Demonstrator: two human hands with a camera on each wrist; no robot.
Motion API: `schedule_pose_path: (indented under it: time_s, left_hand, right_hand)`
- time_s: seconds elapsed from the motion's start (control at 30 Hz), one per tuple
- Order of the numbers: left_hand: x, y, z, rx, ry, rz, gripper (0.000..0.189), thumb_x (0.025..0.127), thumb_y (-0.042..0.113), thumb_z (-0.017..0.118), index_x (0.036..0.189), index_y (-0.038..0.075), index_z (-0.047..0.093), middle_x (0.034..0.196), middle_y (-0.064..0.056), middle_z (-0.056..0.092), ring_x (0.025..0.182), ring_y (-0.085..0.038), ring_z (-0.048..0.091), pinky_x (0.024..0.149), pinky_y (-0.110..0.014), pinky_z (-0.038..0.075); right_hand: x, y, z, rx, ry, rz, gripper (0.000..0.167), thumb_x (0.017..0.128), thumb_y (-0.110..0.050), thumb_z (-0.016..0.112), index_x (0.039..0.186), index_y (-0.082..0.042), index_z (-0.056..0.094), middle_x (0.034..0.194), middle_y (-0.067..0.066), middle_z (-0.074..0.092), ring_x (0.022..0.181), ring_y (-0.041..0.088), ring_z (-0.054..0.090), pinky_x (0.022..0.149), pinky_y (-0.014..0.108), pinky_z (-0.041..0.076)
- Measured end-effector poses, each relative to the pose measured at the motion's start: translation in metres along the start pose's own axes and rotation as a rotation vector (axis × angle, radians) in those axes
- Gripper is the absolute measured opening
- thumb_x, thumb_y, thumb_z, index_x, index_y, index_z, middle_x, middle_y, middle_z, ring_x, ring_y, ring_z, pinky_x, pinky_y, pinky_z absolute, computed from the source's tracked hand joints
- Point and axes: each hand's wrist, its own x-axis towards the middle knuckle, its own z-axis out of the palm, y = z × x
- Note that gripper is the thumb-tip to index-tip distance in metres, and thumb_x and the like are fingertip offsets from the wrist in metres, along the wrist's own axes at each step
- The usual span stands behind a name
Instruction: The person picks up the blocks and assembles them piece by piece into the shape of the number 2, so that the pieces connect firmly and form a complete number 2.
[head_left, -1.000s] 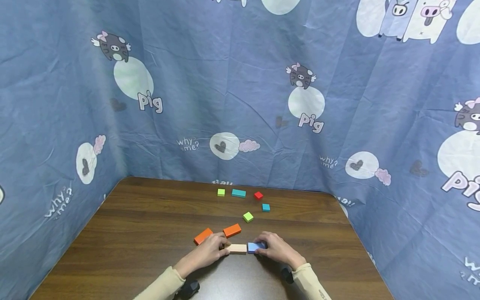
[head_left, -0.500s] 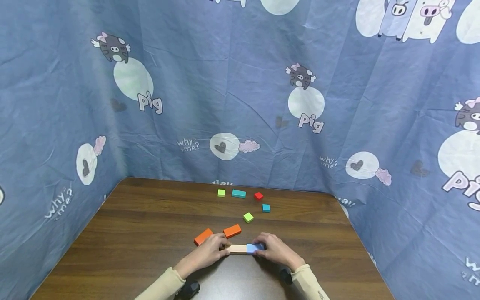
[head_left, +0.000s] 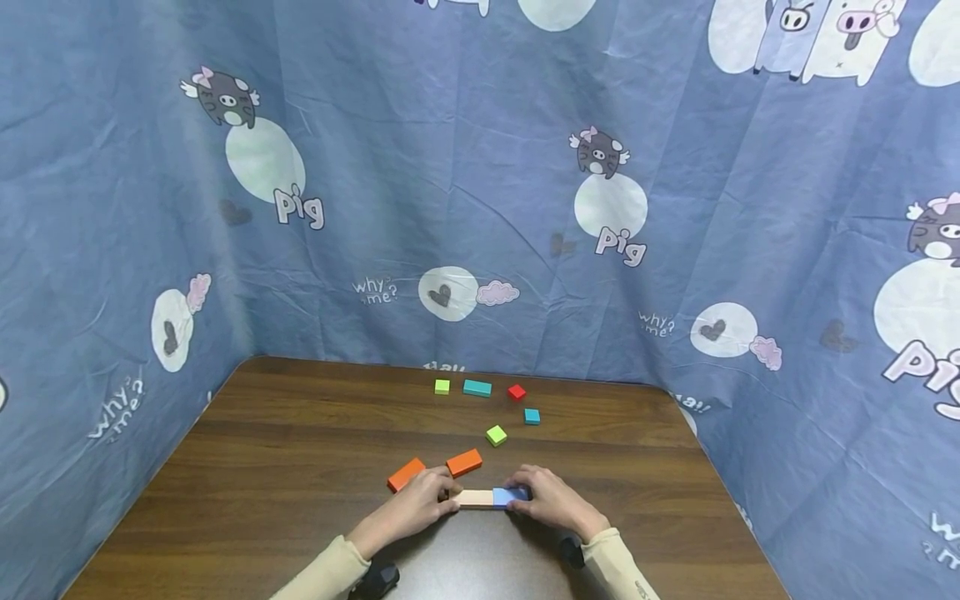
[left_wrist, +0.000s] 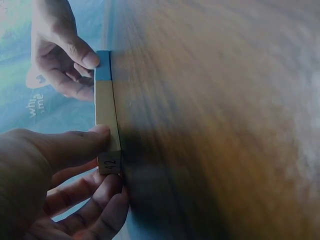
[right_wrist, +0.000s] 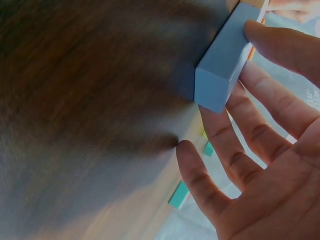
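On the table a pale wooden block (head_left: 476, 498) and a blue block (head_left: 507, 497) lie end to end in one straight row, their ends meeting. My left hand (head_left: 422, 500) pinches the pale block near its outer end, thumb on the near side. In the left wrist view that end of the pale block (left_wrist: 109, 164) bears the number 42. My right hand (head_left: 553, 497) pinches the blue block, with the thumb on one long side and fingers opposite. The right wrist view shows the free end of the blue block (right_wrist: 215, 90) pointing toward the palm.
Two orange blocks (head_left: 465, 462) lie just beyond the left hand. Farther back are a lime cube (head_left: 497, 435), a blue cube (head_left: 532, 416), a red cube (head_left: 517, 392), a teal block (head_left: 477, 388) and another lime cube (head_left: 442, 387). A patterned blue curtain (head_left: 465, 208) hangs behind the table (head_left: 262, 467).
A second ago a thin gap stood between the two blocks. The right hand has moved the blue block slightly left against the pale one. The left hand has stayed in place.
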Motion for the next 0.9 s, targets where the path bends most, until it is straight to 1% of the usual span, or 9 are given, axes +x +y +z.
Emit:
schedule_pose_path:
  time_s: [0.3, 0.47, 0.7, 0.9]
  left_hand:
    - [0.0, -0.001, 0.001, -0.001, -0.003, -0.004, 0.017, 0.083, 0.014, 0.073, 0.099, 0.005, 0.074, 0.089, 0.001, 0.063, 0.075, -0.004, 0.055, 0.064, -0.022, 0.045]
    - [0.0, 0.0, 0.0, -0.003, -0.005, -0.001, 0.018, 0.084, 0.014, 0.073, 0.099, 0.004, 0.073, 0.09, 0.0, 0.063, 0.075, -0.005, 0.054, 0.064, -0.021, 0.045]
    - [-0.001, 0.001, -0.002, -0.017, -0.002, 0.006, 0.019, 0.084, 0.013, 0.073, 0.099, 0.003, 0.073, 0.09, -0.001, 0.063, 0.075, -0.005, 0.055, 0.064, -0.021, 0.045]
    - [-0.001, 0.001, -0.002, -0.025, -0.012, -0.008, 0.018, 0.084, 0.014, 0.073, 0.099, 0.004, 0.073, 0.089, 0.001, 0.062, 0.074, -0.003, 0.053, 0.063, -0.02, 0.044]
  right_hand:
    - [0.003, -0.003, 0.0, -0.017, -0.001, -0.025, 0.029, 0.083, -0.028, 0.075, 0.107, -0.012, 0.07, 0.097, -0.005, 0.066, 0.085, 0.004, 0.057, 0.076, 0.024, 0.048]
    - [0.006, -0.005, 0.0, -0.032, -0.001, -0.035, 0.03, 0.083, -0.028, 0.075, 0.107, -0.011, 0.07, 0.097, -0.004, 0.066, 0.086, 0.004, 0.058, 0.076, 0.023, 0.048]
    - [0.009, -0.008, 0.004, -0.047, -0.004, -0.049, 0.032, 0.083, -0.031, 0.075, 0.108, -0.012, 0.071, 0.096, -0.005, 0.065, 0.085, 0.003, 0.057, 0.074, 0.022, 0.047]
    - [0.013, -0.015, 0.007, -0.052, -0.006, -0.044, 0.03, 0.083, -0.032, 0.074, 0.107, -0.014, 0.071, 0.097, -0.005, 0.066, 0.087, 0.005, 0.058, 0.075, 0.022, 0.047]
